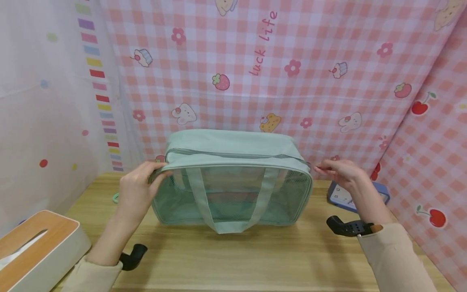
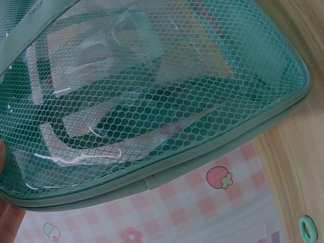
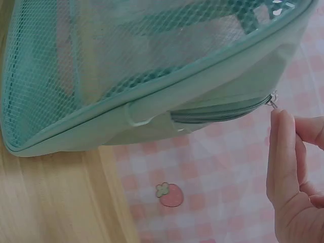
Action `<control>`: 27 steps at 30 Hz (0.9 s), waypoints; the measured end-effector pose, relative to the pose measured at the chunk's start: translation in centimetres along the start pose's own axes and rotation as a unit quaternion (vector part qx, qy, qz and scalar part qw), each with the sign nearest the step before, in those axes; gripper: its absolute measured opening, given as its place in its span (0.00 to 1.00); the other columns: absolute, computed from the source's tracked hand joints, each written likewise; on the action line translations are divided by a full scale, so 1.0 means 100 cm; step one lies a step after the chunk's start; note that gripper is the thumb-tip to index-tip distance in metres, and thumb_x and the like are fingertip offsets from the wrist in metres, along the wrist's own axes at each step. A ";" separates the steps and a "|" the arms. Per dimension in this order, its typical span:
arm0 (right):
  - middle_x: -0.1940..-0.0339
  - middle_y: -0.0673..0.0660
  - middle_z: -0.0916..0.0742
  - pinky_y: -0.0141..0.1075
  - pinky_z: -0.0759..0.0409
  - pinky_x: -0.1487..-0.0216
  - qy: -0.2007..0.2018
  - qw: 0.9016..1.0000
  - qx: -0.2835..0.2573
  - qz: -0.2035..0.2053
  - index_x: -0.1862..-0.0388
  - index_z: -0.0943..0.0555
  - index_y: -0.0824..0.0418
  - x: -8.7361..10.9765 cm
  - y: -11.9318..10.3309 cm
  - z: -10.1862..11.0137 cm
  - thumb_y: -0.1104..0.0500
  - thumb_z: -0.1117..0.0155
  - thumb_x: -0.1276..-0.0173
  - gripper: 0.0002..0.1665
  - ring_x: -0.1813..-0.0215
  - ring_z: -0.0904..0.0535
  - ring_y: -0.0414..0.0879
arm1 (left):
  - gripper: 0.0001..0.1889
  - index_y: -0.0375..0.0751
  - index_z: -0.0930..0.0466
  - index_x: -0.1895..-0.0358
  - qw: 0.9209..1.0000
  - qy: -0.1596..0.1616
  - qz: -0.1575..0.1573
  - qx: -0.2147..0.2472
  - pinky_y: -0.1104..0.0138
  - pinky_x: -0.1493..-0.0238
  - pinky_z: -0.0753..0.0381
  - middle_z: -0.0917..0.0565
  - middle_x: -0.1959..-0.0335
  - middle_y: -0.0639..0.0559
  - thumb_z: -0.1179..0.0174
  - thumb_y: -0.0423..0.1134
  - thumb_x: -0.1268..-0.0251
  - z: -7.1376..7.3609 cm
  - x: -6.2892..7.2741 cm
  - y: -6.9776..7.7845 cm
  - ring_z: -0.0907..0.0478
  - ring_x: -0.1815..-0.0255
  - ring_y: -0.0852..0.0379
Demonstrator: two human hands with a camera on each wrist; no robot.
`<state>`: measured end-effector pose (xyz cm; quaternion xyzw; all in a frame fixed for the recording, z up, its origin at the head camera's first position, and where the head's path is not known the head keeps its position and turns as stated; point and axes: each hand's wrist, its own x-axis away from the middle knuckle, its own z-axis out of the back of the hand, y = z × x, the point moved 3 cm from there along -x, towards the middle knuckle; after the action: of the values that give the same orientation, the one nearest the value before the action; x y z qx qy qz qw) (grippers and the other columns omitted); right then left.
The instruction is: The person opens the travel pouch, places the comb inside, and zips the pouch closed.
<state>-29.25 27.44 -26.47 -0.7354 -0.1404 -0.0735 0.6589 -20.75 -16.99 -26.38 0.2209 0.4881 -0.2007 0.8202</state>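
A mint-green bag (image 1: 233,140) with a see-through mesh front stands upright on the wooden table. Two strap handles' worth of green webbing (image 1: 198,188) hangs down its front as a loop. Along the top runs a zipper (image 1: 233,155). My left hand (image 1: 140,182) grips the bag's upper left corner between thumb and fingers. At the upper right end, my right hand (image 1: 344,172) pinches the small metal zipper pull (image 3: 274,104) with its fingertips. In the right wrist view, part of the zipper track (image 3: 212,114) shows along the bag's end.
A white tissue box (image 1: 62,251) with a wooden lid stands at the front left. Behind my right wrist sits a blue clock (image 1: 341,198). A small green ring (image 1: 115,198) lies left of the bag. Pink checked cloth (image 1: 237,48) hangs close behind the bag.
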 end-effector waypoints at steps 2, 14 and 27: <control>0.72 0.54 0.18 0.26 0.19 0.58 -0.001 1.000 -0.014 0.000 0.79 0.19 0.61 -0.001 0.004 0.003 0.73 0.48 0.38 0.15 0.68 0.16 0.39 | 0.12 0.32 0.18 0.69 1.000 0.000 -0.002 0.003 0.61 0.78 0.21 0.16 0.75 0.43 0.30 0.33 0.61 0.000 0.000 0.000 0.18 0.77 0.50; 0.73 0.55 0.17 0.24 0.19 0.60 -0.015 0.998 -0.058 -0.019 0.79 0.18 0.62 -0.008 0.024 0.007 0.72 0.53 0.36 0.18 0.68 0.16 0.39 | 0.12 0.32 0.18 0.69 1.000 0.004 -0.003 -0.001 0.60 0.78 0.22 0.16 0.75 0.43 0.30 0.32 0.61 0.001 0.001 0.001 0.18 0.76 0.50; 0.69 0.52 0.23 0.25 0.19 0.59 0.028 0.999 0.031 -0.004 0.78 0.22 0.59 -0.017 0.048 0.007 0.71 0.48 0.39 0.13 0.71 0.19 0.35 | 0.11 0.32 0.18 0.69 1.000 -0.003 0.006 0.002 0.59 0.76 0.20 0.16 0.74 0.43 0.31 0.32 0.59 0.001 0.000 0.000 0.18 0.74 0.49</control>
<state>-29.50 27.53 -31.67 -0.7115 -0.1267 -0.0924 0.6849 -20.73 -17.06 -26.37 0.2251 0.4840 -0.1978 0.8222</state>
